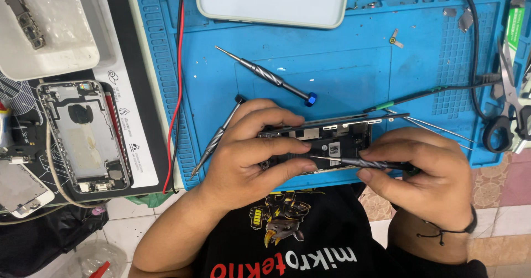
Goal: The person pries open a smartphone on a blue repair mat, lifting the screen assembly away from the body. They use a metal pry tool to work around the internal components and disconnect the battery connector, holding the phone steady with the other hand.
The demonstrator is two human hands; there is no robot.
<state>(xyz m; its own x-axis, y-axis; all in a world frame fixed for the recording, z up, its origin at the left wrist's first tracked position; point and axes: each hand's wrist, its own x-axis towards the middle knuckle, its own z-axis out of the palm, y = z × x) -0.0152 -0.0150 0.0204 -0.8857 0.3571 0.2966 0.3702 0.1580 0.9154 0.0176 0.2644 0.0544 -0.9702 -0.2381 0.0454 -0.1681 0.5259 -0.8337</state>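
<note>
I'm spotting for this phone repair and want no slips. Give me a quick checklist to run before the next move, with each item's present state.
1. Left hand steadies the opened phone: ok.
2. Right hand has a firm grip on the screwdriver: ok.
3. Tip seated in a screw: cannot tell.
4. Phone resting flat on the blue mat: not ok, it is tilted on edge.
5. Spare blue-capped screwdriver lies apart from the hands: ok.

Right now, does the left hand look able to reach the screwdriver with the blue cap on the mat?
Probably not at once: the left hand holds the opened phone. The blue-capped screwdriver lies just beyond, with nothing blocking it.
</note>
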